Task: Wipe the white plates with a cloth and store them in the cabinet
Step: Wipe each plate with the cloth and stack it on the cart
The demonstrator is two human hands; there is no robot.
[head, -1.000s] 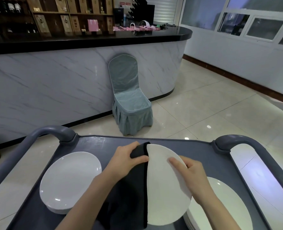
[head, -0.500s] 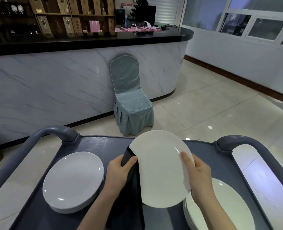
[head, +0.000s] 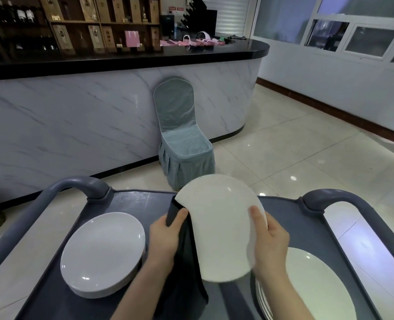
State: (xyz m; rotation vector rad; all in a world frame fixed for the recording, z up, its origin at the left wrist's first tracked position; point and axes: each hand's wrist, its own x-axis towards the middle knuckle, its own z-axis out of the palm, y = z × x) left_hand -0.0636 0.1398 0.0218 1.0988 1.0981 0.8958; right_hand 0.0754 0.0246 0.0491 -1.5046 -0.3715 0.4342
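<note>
Plate (head: 219, 227) lifted, tipped more upright than half second ago, clear of cart (head: 283, 213). Right hand (head: 270, 248) clamps right rim, thumb on face; left hand (head: 166, 239) pinches dark cloth (head: 186, 273) against left rim. Risk: smooth glaze, rim-only grip; slip would drop plate onto right stack (head: 318, 285) below, chipping both. Left stack (head: 103, 252) sits apart. Chair (head: 180, 135), counter (head: 76, 123) beyond; cabinet not visible.

Plate (head: 219, 227): smooth, glossy white glaze.
Cloth (head: 186, 250): dark, matt fabric.
Cart tray (head: 131, 204): matt grey plastic.
Floor (head: 306, 158): glossy tile.
</note>
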